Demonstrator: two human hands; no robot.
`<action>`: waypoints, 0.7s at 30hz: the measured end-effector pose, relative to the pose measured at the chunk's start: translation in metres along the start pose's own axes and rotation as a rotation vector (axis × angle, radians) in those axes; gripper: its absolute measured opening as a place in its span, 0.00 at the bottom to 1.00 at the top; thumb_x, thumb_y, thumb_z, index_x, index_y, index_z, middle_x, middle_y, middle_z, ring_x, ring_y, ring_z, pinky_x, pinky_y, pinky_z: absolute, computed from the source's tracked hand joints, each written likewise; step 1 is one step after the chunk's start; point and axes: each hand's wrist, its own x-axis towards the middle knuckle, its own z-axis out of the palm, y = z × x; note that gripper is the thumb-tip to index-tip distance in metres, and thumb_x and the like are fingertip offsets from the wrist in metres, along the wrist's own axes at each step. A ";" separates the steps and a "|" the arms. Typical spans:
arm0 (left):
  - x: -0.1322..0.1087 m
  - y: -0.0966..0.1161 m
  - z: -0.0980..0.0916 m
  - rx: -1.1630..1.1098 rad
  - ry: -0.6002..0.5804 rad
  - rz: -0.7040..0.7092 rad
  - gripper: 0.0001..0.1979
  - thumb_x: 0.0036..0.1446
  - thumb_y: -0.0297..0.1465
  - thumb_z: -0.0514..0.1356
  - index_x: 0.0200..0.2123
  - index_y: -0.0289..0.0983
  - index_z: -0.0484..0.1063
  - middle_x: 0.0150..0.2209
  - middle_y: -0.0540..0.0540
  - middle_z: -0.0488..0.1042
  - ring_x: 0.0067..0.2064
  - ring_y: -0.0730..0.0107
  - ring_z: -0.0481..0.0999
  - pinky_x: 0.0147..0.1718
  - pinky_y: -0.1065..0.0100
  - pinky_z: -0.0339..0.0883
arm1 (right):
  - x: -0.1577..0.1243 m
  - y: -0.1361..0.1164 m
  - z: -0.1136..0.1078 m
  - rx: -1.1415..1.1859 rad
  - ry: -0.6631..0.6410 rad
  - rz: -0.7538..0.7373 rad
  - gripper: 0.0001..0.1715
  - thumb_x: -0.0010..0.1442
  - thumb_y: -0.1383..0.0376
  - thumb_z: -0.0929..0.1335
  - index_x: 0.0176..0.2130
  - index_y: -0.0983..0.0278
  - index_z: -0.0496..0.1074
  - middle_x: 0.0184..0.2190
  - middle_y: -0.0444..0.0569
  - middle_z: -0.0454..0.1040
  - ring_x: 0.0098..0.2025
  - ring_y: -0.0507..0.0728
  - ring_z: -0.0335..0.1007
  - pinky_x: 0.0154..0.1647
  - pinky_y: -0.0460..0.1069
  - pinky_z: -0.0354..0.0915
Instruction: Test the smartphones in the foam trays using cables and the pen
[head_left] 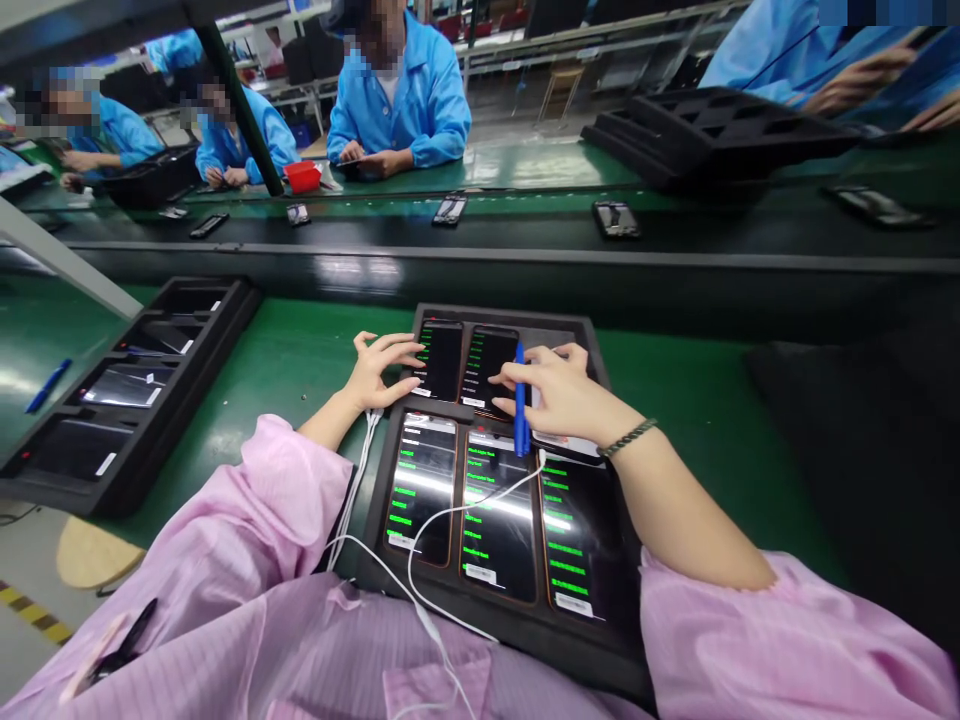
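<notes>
A black tray (577,335) lies in front of me holding several phones with green text on lit screens. My left hand (379,368) has its fingers spread, and their tips touch the back left phone (439,358). My right hand (559,392) holds a blue pen (520,398) between its fingers while a fingertip presses on the back middle phone (486,368). A white cable (442,520) runs across the front phones (499,515) towards my lap.
A second black tray (217,330) with phones sits at the left, with a blue pen (48,385) beside it. A conveyor belt (525,225) behind carries single phones. People in blue coats work on the far side. Stacked black trays (712,130) stand at the back right.
</notes>
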 end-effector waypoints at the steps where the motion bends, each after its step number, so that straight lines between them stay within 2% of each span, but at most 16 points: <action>1: 0.000 0.000 0.000 0.002 -0.010 -0.001 0.26 0.54 0.43 0.56 0.54 0.41 0.70 0.42 0.43 0.83 0.63 0.55 0.67 0.61 0.52 0.40 | 0.000 0.001 0.001 -0.001 0.003 -0.001 0.12 0.57 0.56 0.66 0.36 0.60 0.73 0.39 0.54 0.79 0.55 0.71 0.63 0.54 0.67 0.45; 12: 0.001 0.001 0.001 -0.003 -0.001 0.003 0.25 0.56 0.41 0.55 0.55 0.40 0.68 0.43 0.44 0.82 0.63 0.57 0.67 0.61 0.53 0.41 | 0.001 0.005 0.003 -0.030 0.034 0.023 0.11 0.57 0.56 0.66 0.35 0.60 0.72 0.39 0.54 0.79 0.54 0.70 0.63 0.53 0.66 0.45; 21: 0.001 0.000 -0.001 0.033 -0.045 -0.023 0.26 0.55 0.41 0.56 0.57 0.41 0.68 0.45 0.44 0.82 0.65 0.55 0.64 0.61 0.53 0.41 | 0.000 0.006 0.002 -0.044 0.074 -0.002 0.11 0.56 0.56 0.66 0.35 0.59 0.72 0.39 0.52 0.79 0.52 0.69 0.64 0.53 0.65 0.44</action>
